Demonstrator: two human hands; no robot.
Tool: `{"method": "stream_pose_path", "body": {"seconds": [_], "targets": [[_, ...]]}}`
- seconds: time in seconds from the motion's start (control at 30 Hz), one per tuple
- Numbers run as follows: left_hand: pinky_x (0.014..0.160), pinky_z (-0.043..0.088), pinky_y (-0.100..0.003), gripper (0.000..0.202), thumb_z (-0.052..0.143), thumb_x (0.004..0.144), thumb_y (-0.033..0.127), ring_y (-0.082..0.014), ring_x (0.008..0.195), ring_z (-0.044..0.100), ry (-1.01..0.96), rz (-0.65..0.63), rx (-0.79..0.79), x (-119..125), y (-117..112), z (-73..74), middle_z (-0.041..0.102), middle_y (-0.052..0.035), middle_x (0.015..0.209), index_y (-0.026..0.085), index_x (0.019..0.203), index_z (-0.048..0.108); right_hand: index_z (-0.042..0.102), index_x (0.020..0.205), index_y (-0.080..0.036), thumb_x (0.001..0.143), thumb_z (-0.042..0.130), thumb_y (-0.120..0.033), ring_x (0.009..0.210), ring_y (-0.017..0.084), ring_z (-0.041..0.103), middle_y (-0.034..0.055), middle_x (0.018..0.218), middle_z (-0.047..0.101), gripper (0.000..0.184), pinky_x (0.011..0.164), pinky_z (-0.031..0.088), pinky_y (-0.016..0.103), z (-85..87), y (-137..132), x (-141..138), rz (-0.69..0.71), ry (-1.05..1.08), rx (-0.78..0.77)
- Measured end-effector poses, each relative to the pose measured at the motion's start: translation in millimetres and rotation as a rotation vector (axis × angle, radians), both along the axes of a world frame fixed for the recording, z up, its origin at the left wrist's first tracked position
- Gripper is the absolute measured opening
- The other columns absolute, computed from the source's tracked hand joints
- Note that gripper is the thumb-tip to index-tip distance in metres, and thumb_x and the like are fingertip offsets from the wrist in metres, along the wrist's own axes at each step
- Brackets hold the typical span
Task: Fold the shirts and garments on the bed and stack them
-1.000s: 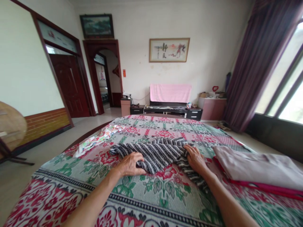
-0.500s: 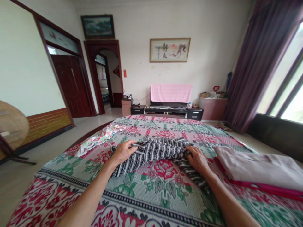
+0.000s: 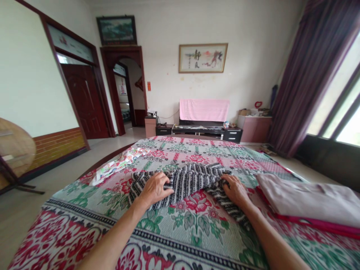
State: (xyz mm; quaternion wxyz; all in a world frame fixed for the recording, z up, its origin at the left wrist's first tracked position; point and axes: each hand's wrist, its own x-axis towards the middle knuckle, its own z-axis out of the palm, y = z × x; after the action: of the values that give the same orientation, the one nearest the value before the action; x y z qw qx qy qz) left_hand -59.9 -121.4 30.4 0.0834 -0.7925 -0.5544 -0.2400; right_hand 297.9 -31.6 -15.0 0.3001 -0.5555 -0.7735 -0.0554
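A black-and-white striped knit garment lies partly folded on the floral cloth in front of me. One narrow part of it, like a sleeve, runs down toward my right wrist. My left hand rests on the left part of the garment, fingers bent and thumb apart from them. At the right end, my right hand has its fingers curled onto the knit fabric, gripping its edge. The right fingertips are partly hidden in the folds.
Folded clothes, grey on top of red, are stacked to the right. A crumpled, colourful patterned cloth lies at the far left. Beyond the table stands a low black cabinet below a pink towel.
My left hand has moved right and slightly nearer across the garment, and its left part now lies flatter. My right hand has stayed nearly in place.
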Motion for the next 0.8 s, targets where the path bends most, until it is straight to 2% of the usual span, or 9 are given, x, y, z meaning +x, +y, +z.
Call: {"method": "stream_pose_path", "body": {"seconds": [0.07, 0.17, 0.3, 0.5, 0.67, 0.8], "targets": [[0.083, 0.045, -0.032, 0.031, 0.068, 0.070, 0.043, -0.0212, 0.088, 0.056, -0.007, 0.088, -0.022, 8.8, 0.5, -8.7, 0.060, -0.0057, 0.088, 0.018, 0.087, 0.060, 0.063, 0.107, -0.020, 0.078, 0.044, -0.018, 0.114, 0.024, 0.049, 0.0059, 0.119, 0.061, 0.035, 0.099, 0.037, 0.041, -1.5, 0.7, 0.3, 0.002, 0.009, 0.005], [0.086, 0.043, -0.032, 0.030, 0.064, 0.074, 0.042, -0.0217, 0.093, 0.055, -0.001, 0.179, -0.041, 16.4, 1.7, -18.2, 0.059, -0.0069, 0.092, 0.018, 0.090, 0.059, 0.063, 0.106, -0.021, 0.077, 0.044, -0.018, 0.113, 0.024, 0.050, 0.0057, 0.118, 0.061, 0.035, 0.098, 0.037, 0.042, -2.8, 1.3, 0.6, 0.007, 0.017, 0.009], [0.089, 0.042, -0.034, 0.029, 0.056, 0.080, 0.041, -0.0236, 0.097, 0.055, 0.063, 0.242, -0.049, 21.5, 1.7, -21.2, 0.059, -0.0098, 0.095, 0.016, 0.094, 0.061, 0.063, 0.106, -0.020, 0.078, 0.043, -0.018, 0.112, 0.024, 0.050, 0.0061, 0.118, 0.061, 0.035, 0.098, 0.037, 0.041, -2.2, 0.7, 0.0, 0.008, 0.012, 0.004], [0.086, 0.043, -0.037, 0.026, 0.046, 0.086, 0.033, -0.0250, 0.093, 0.055, 0.140, 0.270, -0.044, 29.0, -2.2, -22.0, 0.060, -0.0130, 0.095, 0.014, 0.094, 0.062, 0.063, 0.106, -0.020, 0.078, 0.043, -0.017, 0.111, 0.023, 0.050, 0.0061, 0.117, 0.062, 0.035, 0.098, 0.038, 0.040, -2.1, 0.3, -0.3, 0.009, 0.013, 0.001], [0.082, 0.044, -0.032, 0.029, 0.035, 0.091, 0.024, -0.0207, 0.087, 0.058, 0.141, 0.234, -0.045, 28.9, -3.4, -22.8, 0.062, -0.0116, 0.091, 0.016, 0.092, 0.063, 0.063, 0.106, -0.020, 0.078, 0.043, -0.016, 0.110, 0.023, 0.051, 0.0060, 0.116, 0.062, 0.034, 0.099, 0.037, 0.040, -2.9, 0.0, 0.2, 0.014, 0.022, 0.015], [0.074, 0.045, -0.028, 0.030, 0.032, 0.092, 0.023, -0.0197, 0.084, 0.062, 0.115, 0.286, -0.090, 25.4, -1.8, -20.0, 0.065, -0.0102, 0.089, 0.018, 0.095, 0.062, 0.063, 0.105, -0.018, 0.077, 0.042, -0.016, 0.110, 0.023, 0.051, 0.0074, 0.115, 0.062, 0.035, 0.098, 0.038, 0.040, -1.8, -1.9, -0.2, 0.023, 0.029, 0.025]]}}
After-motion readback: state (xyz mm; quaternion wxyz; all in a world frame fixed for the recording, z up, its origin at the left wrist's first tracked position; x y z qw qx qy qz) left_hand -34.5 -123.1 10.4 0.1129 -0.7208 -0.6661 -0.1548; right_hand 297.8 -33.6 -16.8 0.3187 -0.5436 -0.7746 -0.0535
